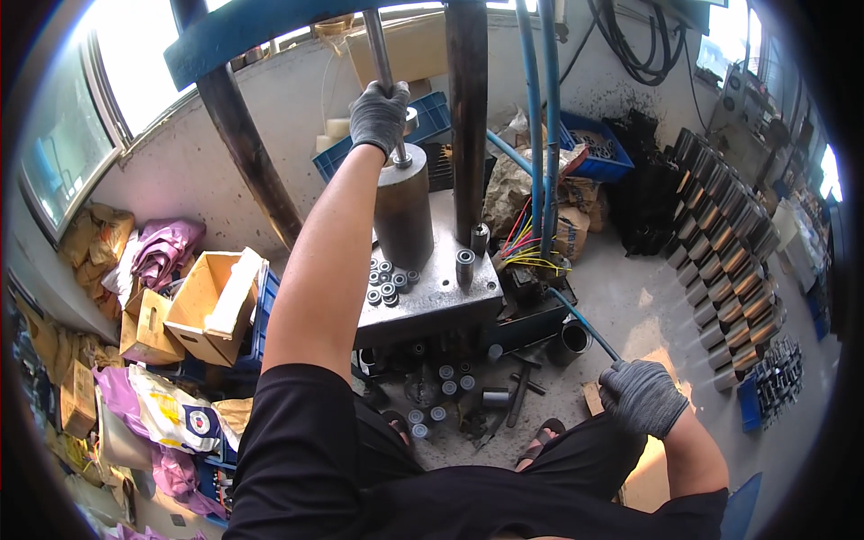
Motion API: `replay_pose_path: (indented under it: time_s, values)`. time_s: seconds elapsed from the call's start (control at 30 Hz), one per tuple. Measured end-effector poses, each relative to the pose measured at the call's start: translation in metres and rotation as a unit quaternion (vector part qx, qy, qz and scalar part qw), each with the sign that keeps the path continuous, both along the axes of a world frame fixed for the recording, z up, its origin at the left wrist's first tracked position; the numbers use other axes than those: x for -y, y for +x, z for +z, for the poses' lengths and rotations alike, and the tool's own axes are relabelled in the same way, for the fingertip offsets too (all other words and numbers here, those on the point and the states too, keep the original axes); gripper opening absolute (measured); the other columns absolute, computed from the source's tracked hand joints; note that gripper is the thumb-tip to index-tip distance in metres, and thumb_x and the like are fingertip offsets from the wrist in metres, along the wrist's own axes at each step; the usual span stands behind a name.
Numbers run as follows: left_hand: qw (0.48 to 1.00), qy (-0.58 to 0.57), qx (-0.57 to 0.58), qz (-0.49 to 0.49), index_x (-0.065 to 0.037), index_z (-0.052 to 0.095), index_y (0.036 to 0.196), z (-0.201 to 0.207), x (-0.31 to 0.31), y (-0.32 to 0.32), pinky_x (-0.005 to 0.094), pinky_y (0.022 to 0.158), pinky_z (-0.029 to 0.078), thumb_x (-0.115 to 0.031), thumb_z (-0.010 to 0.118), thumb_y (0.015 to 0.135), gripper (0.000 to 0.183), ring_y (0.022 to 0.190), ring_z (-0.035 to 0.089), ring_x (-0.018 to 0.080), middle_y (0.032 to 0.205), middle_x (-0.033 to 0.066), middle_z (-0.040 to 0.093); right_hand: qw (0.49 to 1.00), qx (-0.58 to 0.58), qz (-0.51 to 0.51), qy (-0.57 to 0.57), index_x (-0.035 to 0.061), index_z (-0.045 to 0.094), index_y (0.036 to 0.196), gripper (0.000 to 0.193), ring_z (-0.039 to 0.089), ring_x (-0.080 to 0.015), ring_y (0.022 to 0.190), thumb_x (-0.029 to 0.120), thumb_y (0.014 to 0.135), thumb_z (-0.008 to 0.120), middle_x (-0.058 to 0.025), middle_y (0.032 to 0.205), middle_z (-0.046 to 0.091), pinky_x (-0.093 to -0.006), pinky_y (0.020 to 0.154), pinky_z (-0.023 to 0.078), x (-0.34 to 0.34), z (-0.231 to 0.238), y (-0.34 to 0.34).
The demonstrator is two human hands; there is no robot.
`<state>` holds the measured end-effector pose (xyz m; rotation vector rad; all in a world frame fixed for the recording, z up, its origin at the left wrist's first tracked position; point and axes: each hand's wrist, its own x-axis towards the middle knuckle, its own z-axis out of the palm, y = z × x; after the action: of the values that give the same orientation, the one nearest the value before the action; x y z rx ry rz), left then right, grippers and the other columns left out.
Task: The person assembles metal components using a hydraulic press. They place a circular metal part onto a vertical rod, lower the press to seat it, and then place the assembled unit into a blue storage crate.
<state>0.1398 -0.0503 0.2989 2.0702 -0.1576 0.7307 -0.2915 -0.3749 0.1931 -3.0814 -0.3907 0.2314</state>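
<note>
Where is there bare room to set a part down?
The metal table, between the small rings and short upright cylinder; the floor between the blue lever and rows of metal tubes. Crowded: the left side, with boxes and bags.

One left hand (379, 117) and one right hand (643, 398) make two. There is one metal rod (379, 47), one large steel cylinder (402, 216) on one desk (430, 295), and one blue bar (585, 325). Two dark columns (467, 126) stand at the far side, with two upright blue hoses (529, 99) right of them. Roughly ten small rings (389, 290) sit clustered; some overlap, so the count is inexact. There are two short sleeves (464, 270), six pale-topped round pieces (449, 388) and two sandals (544, 438). The stacked cylinders (720, 279) on the right are too many to count.
</note>
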Motion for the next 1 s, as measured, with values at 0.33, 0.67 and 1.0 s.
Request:
replay_pose_path:
  time_s: [0.33,0.67,1.0]
  values:
    - [1.000,-0.010,-0.019,-0.016,-0.007,0.073,0.114,-0.002,-0.002,0.005,0.0460,0.103,0.053,-0.049,0.061,0.100,0.046,0.108,0.071,0.0366,0.103,0.0203,0.077,0.999,-0.032,-0.001,-0.016,0.0052,0.069,0.087,0.021,0.070,-0.0397,0.080,0.026,0.089,0.065,-0.0169,0.080,0.069,-0.0506,0.073,0.056,0.005,-0.007,-0.001]
    - [0.999,-0.021,-0.024,-0.025,-0.007,0.074,0.113,-0.008,0.007,0.010,0.0438,0.102,0.053,-0.050,0.060,0.100,0.047,0.103,0.072,0.0339,0.099,0.0182,0.078,0.999,-0.037,-0.002,-0.030,0.0056,0.067,0.087,0.022,0.069,-0.0394,0.078,0.027,0.092,0.065,-0.0163,0.082,0.068,-0.0495,0.073,0.055,0.010,-0.008,-0.006]
    - [1.000,-0.020,-0.006,-0.020,-0.006,0.073,0.109,-0.006,-0.002,0.004,0.0425,0.095,0.056,-0.049,0.061,0.100,0.045,0.093,0.075,0.0307,0.091,0.0171,0.078,0.999,-0.027,0.032,0.001,0.0079,0.067,0.085,0.014,0.067,-0.0385,0.073,0.022,0.087,0.067,-0.0160,0.078,0.065,-0.0490,0.066,0.053,0.014,-0.016,-0.003]
